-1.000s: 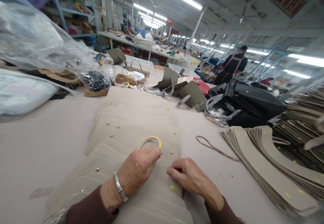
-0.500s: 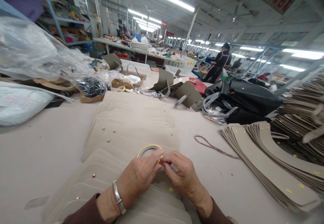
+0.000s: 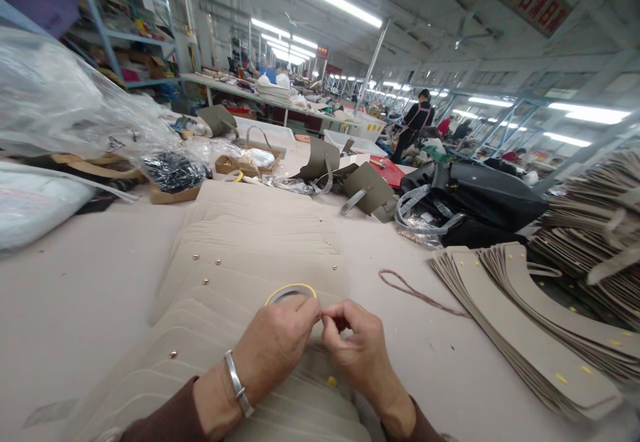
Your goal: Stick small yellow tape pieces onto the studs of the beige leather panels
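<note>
- Pinching together, the person's left hand (image 3: 277,342) and right hand (image 3: 361,352) now meet at the fingertips, no longer apart; whatever they hold is hidden.
- Thin yellow-edged tape roll (image 3: 290,286) sits just behind the left hand, atop the stack of beige leather panels with brass studs (image 3: 250,245).
- Curved beige leather panels (image 3: 530,342) lie fanned out at right.

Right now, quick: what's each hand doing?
Left hand: closed, holding a yellow-edged tape roll.
Right hand: pinched closed beside the left fingertips; what it grips is hidden.
</note>
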A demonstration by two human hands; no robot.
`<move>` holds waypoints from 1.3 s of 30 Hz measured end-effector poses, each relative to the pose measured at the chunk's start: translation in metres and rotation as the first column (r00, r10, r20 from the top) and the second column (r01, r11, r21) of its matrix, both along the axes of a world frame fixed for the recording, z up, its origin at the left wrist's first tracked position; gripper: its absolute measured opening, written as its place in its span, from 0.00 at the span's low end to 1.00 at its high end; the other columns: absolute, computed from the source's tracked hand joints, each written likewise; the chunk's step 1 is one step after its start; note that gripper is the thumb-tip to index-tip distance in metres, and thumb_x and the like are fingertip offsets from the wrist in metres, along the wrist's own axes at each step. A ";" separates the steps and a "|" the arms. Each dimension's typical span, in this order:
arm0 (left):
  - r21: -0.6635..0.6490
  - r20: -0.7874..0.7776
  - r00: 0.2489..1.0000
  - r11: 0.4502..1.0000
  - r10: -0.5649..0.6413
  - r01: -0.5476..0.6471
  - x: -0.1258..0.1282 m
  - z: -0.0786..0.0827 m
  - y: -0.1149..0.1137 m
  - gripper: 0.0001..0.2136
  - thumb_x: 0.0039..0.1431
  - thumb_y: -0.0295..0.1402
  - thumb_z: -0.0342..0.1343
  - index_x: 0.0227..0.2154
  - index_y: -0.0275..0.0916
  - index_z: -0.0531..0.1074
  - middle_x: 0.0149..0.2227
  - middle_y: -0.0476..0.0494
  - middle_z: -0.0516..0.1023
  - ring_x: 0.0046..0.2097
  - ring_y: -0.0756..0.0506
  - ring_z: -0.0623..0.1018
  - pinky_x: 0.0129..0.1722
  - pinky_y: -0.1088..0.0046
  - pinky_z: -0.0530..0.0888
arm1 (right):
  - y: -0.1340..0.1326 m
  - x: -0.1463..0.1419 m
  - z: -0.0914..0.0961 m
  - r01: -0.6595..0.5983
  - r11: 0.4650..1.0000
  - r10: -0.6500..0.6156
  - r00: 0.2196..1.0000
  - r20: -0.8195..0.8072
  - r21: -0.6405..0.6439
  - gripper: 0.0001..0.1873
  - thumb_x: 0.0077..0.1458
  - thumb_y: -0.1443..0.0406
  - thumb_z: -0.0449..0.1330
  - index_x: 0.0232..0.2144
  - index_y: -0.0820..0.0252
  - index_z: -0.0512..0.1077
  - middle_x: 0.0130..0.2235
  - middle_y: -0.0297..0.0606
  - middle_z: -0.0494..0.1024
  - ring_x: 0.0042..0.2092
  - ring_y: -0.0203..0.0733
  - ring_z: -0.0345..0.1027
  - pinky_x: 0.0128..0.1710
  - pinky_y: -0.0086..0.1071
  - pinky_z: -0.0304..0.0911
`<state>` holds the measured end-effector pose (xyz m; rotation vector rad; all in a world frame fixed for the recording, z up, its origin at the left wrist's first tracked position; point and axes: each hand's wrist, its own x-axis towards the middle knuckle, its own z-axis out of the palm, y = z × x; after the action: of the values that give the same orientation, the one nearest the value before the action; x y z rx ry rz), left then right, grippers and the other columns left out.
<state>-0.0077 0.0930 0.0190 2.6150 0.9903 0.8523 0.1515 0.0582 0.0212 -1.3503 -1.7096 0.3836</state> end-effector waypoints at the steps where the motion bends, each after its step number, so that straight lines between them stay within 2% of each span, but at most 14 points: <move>1: 0.032 0.009 1.000 0.999 0.009 -0.009 0.002 0.001 0.000 0.12 0.66 0.27 0.39 0.29 0.39 0.65 0.26 0.48 0.69 0.26 0.47 0.70 0.25 0.72 0.63 | 0.001 -0.001 0.002 0.012 0.992 -0.026 0.994 -0.108 -0.125 0.07 0.51 0.69 0.56 0.24 0.61 0.72 0.20 0.32 0.71 0.22 0.34 0.64 0.22 0.26 0.59; 3: 0.101 0.043 0.999 0.995 0.015 -0.020 0.004 0.001 -0.001 0.12 0.66 0.27 0.39 0.29 0.39 0.65 0.26 0.48 0.68 0.26 0.47 0.69 0.24 0.72 0.62 | 0.005 0.001 0.003 0.009 0.945 -0.110 0.950 -0.291 -0.327 0.08 0.52 0.65 0.57 0.23 0.61 0.71 0.18 0.30 0.70 0.19 0.33 0.63 0.20 0.25 0.59; 7: 0.179 0.053 0.997 0.981 0.061 -0.069 0.004 -0.001 -0.004 0.11 0.66 0.27 0.42 0.29 0.40 0.65 0.25 0.49 0.68 0.26 0.47 0.69 0.25 0.72 0.63 | 0.017 0.018 -0.002 0.040 0.871 -0.272 0.870 -0.412 -0.490 0.12 0.47 0.59 0.62 0.23 0.63 0.71 0.17 0.30 0.70 0.18 0.33 0.63 0.19 0.25 0.61; 10: 0.138 -0.148 0.983 0.986 0.108 -0.088 0.002 -0.007 -0.002 0.06 0.63 0.25 0.49 0.31 0.40 0.66 0.27 0.48 0.70 0.29 0.45 0.71 0.26 0.72 0.66 | 0.021 0.033 -0.011 -0.029 0.807 -0.264 0.876 -0.403 -0.590 0.16 0.46 0.56 0.64 0.25 0.66 0.74 0.19 0.33 0.73 0.18 0.33 0.65 0.19 0.25 0.61; 12: 0.063 -0.307 0.947 0.995 0.094 -0.078 0.002 -0.010 0.001 0.05 0.61 0.23 0.52 0.32 0.40 0.67 0.30 0.47 0.72 0.32 0.44 0.72 0.27 0.71 0.69 | 0.021 0.037 -0.018 -0.057 0.793 -0.233 0.891 -0.389 -0.606 0.17 0.46 0.55 0.64 0.27 0.66 0.75 0.20 0.35 0.74 0.19 0.33 0.66 0.21 0.25 0.62; 14: -0.013 -0.399 0.914 0.997 0.070 -0.082 0.003 -0.012 0.002 0.05 0.60 0.23 0.52 0.34 0.39 0.68 0.33 0.45 0.73 0.36 0.42 0.73 0.29 0.70 0.72 | 0.020 0.038 -0.023 -0.052 0.797 -0.216 0.906 -0.364 -0.602 0.16 0.47 0.56 0.63 0.27 0.66 0.75 0.20 0.34 0.74 0.21 0.33 0.66 0.22 0.26 0.63; 18: -0.096 -0.452 0.891 0.990 0.047 -0.101 0.006 -0.011 0.002 0.05 0.62 0.24 0.50 0.36 0.39 0.68 0.36 0.44 0.72 0.39 0.41 0.73 0.32 0.67 0.75 | 0.018 0.032 -0.026 0.006 0.815 -0.172 0.957 -0.232 -0.580 0.12 0.50 0.59 0.60 0.27 0.64 0.76 0.20 0.34 0.73 0.22 0.35 0.65 0.22 0.27 0.62; 22: -0.130 -0.464 0.885 0.986 0.034 -0.106 0.006 -0.008 0.002 0.06 0.63 0.24 0.48 0.36 0.39 0.68 0.37 0.43 0.72 0.40 0.40 0.73 0.34 0.65 0.76 | 0.018 0.024 -0.020 0.115 0.873 -0.120 0.993 0.020 -0.473 0.10 0.52 0.64 0.57 0.25 0.61 0.76 0.22 0.35 0.76 0.24 0.37 0.68 0.25 0.28 0.60; 26: -0.133 -0.470 0.882 0.985 0.038 -0.113 0.005 -0.009 0.001 0.06 0.63 0.23 0.48 0.37 0.39 0.68 0.37 0.43 0.72 0.40 0.40 0.73 0.34 0.64 0.76 | 0.020 0.022 -0.016 0.137 0.906 -0.075 0.983 0.166 -0.400 0.08 0.53 0.66 0.56 0.27 0.59 0.75 0.24 0.35 0.78 0.26 0.39 0.70 0.28 0.28 0.60; 28: -0.123 -0.477 0.878 0.985 0.045 -0.117 0.004 -0.010 0.001 0.07 0.62 0.22 0.47 0.37 0.39 0.68 0.37 0.43 0.72 0.40 0.41 0.73 0.35 0.64 0.76 | 0.019 0.025 -0.019 0.174 0.905 -0.103 0.975 0.197 -0.389 0.06 0.52 0.65 0.58 0.34 0.59 0.74 0.21 0.32 0.75 0.24 0.39 0.69 0.26 0.28 0.59; 30: -0.122 -0.486 0.872 0.985 0.050 -0.125 0.003 -0.010 0.000 0.08 0.62 0.22 0.47 0.38 0.39 0.68 0.37 0.43 0.72 0.39 0.42 0.73 0.36 0.65 0.75 | 0.016 0.031 -0.022 0.218 0.892 -0.162 0.972 0.170 -0.395 0.11 0.52 0.62 0.61 0.39 0.60 0.71 0.19 0.29 0.73 0.23 0.40 0.68 0.24 0.28 0.59; 34: -0.135 -0.504 0.862 0.982 0.049 -0.135 0.001 -0.008 0.000 0.08 0.62 0.21 0.47 0.37 0.39 0.68 0.36 0.43 0.71 0.38 0.43 0.73 0.36 0.67 0.74 | 0.006 0.039 -0.025 0.119 0.873 -0.129 0.992 0.012 -0.473 0.09 0.56 0.59 0.58 0.30 0.58 0.73 0.22 0.33 0.75 0.24 0.39 0.69 0.24 0.28 0.61; 36: -0.133 -0.507 0.861 0.982 0.047 -0.132 0.001 -0.006 0.001 0.08 0.61 0.21 0.46 0.36 0.39 0.67 0.35 0.43 0.72 0.37 0.43 0.73 0.36 0.67 0.74 | 0.002 0.038 -0.025 0.092 0.901 -0.086 0.996 0.033 -0.423 0.10 0.56 0.61 0.57 0.29 0.58 0.76 0.27 0.36 0.79 0.29 0.40 0.72 0.30 0.29 0.63; 39: -0.125 -0.501 0.864 0.984 0.048 -0.126 0.001 -0.004 0.001 0.09 0.62 0.21 0.45 0.35 0.39 0.67 0.35 0.44 0.72 0.36 0.43 0.73 0.36 0.65 0.73 | 0.001 0.030 -0.026 0.147 0.934 -0.103 0.983 0.149 -0.324 0.10 0.57 0.63 0.57 0.30 0.57 0.78 0.32 0.38 0.81 0.33 0.42 0.73 0.35 0.30 0.63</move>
<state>-0.0065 0.0939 0.0146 2.7217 1.2445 0.0898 0.1811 0.0596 -0.0052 -1.7563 -1.7043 0.5410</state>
